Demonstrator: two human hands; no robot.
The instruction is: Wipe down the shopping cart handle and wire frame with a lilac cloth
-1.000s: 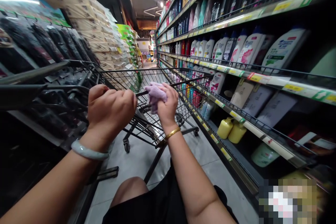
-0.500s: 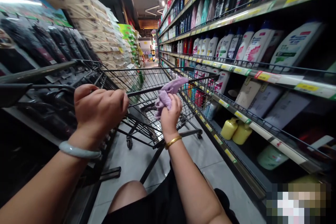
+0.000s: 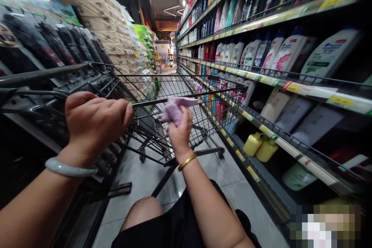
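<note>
My left hand point(image 3: 94, 120) is closed over the left end of the handle bar point(image 3: 151, 102) of a black wire shopping cart point(image 3: 186, 85). A pale green bangle sits on that wrist. My right hand point(image 3: 180, 130) is closed on a crumpled lilac cloth point(image 3: 174, 109), held against the handle bar near its middle. A gold bangle is on the right wrist. My knee and black shorts show below the arms.
The aisle runs ahead between shelves. Right shelves point(image 3: 290, 85) hold shampoo bottles, with yellow bottles point(image 3: 260, 145) low down. Left racks hold dark packets point(image 3: 52, 46) and stacked wrapped packs point(image 3: 101, 11). Grey floor tiles point(image 3: 145, 178) lie under the cart.
My left hand slid leftward along the handle bar. My right hand with the lilac cloth moved a little lower and left along the bar, and the cloth changed shape.
</note>
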